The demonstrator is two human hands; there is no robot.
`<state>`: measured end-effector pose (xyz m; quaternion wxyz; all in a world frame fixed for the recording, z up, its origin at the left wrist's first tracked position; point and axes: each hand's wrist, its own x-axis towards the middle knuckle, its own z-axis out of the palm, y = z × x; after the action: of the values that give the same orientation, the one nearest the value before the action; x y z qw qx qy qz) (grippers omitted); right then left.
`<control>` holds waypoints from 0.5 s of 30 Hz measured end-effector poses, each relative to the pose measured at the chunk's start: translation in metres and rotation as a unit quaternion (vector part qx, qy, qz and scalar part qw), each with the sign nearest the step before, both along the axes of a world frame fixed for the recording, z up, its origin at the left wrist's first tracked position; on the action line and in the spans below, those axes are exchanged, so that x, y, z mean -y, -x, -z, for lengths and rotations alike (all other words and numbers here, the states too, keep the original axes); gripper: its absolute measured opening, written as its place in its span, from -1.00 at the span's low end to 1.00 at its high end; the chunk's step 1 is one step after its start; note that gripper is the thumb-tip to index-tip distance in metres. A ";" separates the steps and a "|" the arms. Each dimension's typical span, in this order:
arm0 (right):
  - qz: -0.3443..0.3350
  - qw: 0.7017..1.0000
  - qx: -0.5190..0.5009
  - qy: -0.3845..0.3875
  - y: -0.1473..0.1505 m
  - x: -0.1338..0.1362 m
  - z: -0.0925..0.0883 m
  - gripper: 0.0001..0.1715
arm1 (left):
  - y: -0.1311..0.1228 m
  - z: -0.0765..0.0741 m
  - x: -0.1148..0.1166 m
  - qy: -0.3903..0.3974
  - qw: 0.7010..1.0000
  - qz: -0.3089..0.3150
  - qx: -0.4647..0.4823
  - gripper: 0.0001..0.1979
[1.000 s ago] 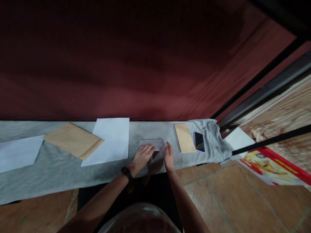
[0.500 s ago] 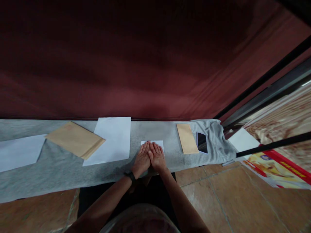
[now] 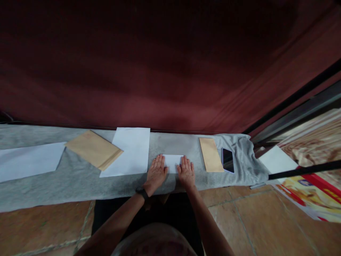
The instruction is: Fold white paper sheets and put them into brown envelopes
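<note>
Left hand (image 3: 157,172) and right hand (image 3: 187,173) lie flat at opposite ends of small white paper (image 3: 173,163); tan envelope (image 3: 211,155) beside phone (image 3: 228,160) at right; grey cloth (image 3: 176,143) underneath.

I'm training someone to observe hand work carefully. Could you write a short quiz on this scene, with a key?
1. Multiple choice: what shows between the left hand and the right hand? A) scissors B) a small white paper C) a cup
2. True or false: the phone lies to the right of the brown paper beside it.
3. Fill in: the dark wristband is on the ____ wrist.

Key: 1 B; 2 true; 3 left.
</note>
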<state>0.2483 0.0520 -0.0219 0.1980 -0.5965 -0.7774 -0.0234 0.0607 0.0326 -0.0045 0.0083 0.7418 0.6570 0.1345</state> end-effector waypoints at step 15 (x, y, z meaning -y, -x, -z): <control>0.013 1.000 -0.011 -0.014 0.000 0.000 0.010 -0.33 | 0.224 -0.057 0.009 -0.144 0.897 -0.405 0.105 -0.61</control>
<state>0.2484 0.0517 -0.0321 0.2142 -0.6037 -0.7673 -0.0303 -0.1631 0.0231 0.0522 -0.0848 0.3859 0.8694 0.2967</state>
